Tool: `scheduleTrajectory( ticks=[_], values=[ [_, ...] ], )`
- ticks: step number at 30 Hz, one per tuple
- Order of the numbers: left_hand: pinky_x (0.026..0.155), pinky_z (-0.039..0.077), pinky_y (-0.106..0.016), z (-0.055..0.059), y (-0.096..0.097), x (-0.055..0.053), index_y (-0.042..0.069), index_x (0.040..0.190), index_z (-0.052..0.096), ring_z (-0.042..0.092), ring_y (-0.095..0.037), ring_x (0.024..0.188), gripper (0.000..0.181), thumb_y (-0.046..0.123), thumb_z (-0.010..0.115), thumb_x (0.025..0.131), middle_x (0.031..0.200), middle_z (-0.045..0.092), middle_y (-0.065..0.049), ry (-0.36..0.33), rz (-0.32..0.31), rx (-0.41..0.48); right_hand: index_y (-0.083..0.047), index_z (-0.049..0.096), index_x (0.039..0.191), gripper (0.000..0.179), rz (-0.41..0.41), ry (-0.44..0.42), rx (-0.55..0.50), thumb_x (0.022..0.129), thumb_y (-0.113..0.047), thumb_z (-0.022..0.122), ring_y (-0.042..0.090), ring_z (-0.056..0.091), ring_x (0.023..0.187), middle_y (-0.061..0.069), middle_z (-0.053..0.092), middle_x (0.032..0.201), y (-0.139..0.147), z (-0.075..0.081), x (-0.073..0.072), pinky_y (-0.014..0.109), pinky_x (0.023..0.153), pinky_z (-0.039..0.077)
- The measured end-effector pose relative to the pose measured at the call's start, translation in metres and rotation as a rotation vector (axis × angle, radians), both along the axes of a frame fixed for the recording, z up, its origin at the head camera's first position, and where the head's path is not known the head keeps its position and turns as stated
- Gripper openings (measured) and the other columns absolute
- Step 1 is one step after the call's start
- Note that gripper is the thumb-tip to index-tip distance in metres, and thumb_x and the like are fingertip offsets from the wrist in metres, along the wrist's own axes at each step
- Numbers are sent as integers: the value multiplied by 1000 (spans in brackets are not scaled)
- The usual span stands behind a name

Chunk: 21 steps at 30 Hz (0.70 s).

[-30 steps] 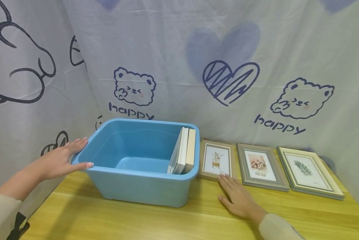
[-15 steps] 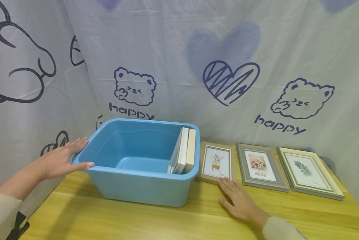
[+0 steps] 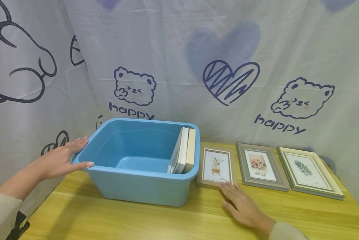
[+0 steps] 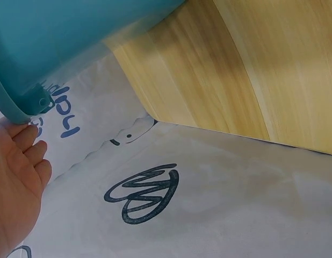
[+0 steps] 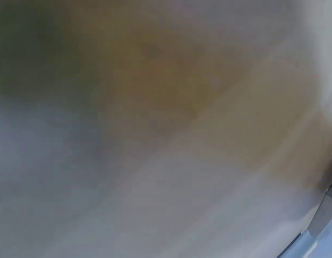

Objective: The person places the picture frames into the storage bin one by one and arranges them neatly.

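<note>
My left hand [image 3: 58, 160] rests on the left end of a blue plastic tub [image 3: 140, 188], its fingers and thumb spread along the rim. In the left wrist view, the fingers [image 4: 31, 145] lie right at the tub's rim. My right hand [image 3: 240, 206] lies flat, fingers extended, with the fingertips on the lower edge of a tan picture frame [image 3: 204, 180]. That frame lies face up beside the tub and shows a potted plant print. Inside the tub, a white frame [image 3: 180, 151] and a cream frame [image 3: 190, 150] lean upright against the right wall.
A grey-brown frame [image 3: 273, 181] with a flower print lies right of the tan one. Farther right is a cream-and-grey frame [image 3: 314, 190] with a leaf print. A printed cloth [image 3: 179, 66] hangs behind the wooden table [image 3: 137, 223]. The right wrist view is mostly blurred.
The tan picture frame has slid toward me along the table, with my right hand moving back together with it. My left hand and the tub have stayed in place.
</note>
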<state>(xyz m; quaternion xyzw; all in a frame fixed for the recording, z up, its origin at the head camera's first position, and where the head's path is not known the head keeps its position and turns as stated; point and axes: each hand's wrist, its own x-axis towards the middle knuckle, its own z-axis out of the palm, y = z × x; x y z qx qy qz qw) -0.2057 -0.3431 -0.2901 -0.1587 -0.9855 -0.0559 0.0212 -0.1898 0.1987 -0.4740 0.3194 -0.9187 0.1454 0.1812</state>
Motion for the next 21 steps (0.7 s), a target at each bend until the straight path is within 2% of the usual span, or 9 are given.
scheduleTrajectory(
  ticks=[10,12,14,17,19,21],
  values=[
    [93,28,-73,-1,-1,1,-5,143,28,31,-54,128,86,51,58,83,145,28,-31,-4,5,-8,1,50,131,48,26,85,35,89,-22,55,34,47,124,15,52,135,0,2,14,14,114,-4],
    [93,28,-73,-1,-1,0,-4,143,28,31,-53,128,86,51,57,84,145,28,-31,-5,5,-6,0,50,132,49,35,109,41,89,-23,55,28,40,131,15,51,136,1,1,16,15,115,-2],
    [93,28,-73,-1,-1,0,-4,143,27,30,-53,128,86,50,57,84,145,28,-31,-7,5,-5,0,49,132,49,46,127,36,89,-24,55,17,26,139,15,51,136,1,0,18,16,116,-1],
    [94,28,-73,-1,0,0,-4,144,26,30,-53,129,87,51,57,84,145,27,-31,-11,7,-6,1,49,132,50,63,150,36,89,-25,54,3,7,141,16,51,135,2,-2,20,17,116,0],
    [94,28,-73,-2,0,0,-4,144,26,30,-53,129,87,51,57,84,145,27,-31,-9,8,-8,1,50,131,50,70,157,36,89,-25,54,2,6,141,16,51,135,2,-3,21,17,116,1],
    [94,28,-73,-2,0,0,-4,143,26,30,-53,129,86,51,57,84,145,28,-31,-7,8,-9,0,50,131,49,71,158,38,89,-25,54,8,15,142,16,51,135,2,-3,23,17,116,1]
  ],
)
